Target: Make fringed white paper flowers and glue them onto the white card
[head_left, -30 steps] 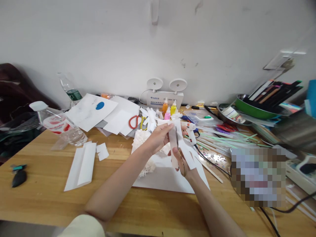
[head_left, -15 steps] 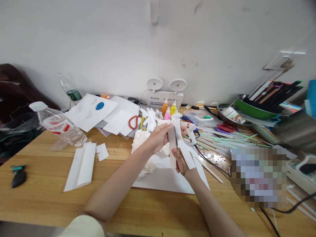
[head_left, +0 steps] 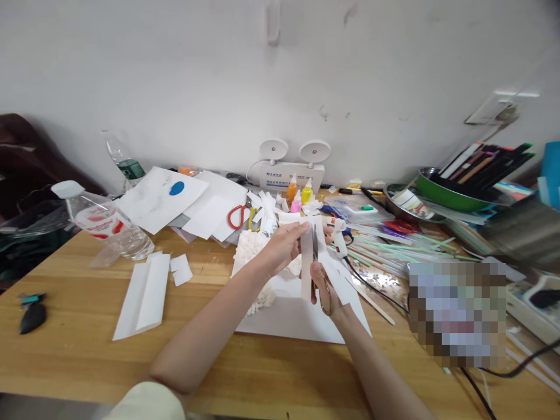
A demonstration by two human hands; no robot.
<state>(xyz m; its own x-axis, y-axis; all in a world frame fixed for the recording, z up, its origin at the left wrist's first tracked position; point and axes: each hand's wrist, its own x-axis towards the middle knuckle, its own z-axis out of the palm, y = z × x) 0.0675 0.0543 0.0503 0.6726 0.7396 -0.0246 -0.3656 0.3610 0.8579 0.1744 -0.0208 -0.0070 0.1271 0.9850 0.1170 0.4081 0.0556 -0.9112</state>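
My left hand pinches the top of a white paper piece and holds it upright above the table. My right hand grips a pair of scissors by the handles, blades pointing up into the paper along its length. Under both hands lies a large white sheet with a heap of white shredded paper on it. A white hot glue gun lies just beyond the hands.
A plastic water bottle lies at the left by a folded paper strip. Loose sheets, red-handled scissors and small paint bottles sit behind. Straws, a green bowl and cables crowd the right.
The scissors have worked a little farther up the paper strip, and my right hand has shifted slightly up and right. My left hand still holds the paper's top.
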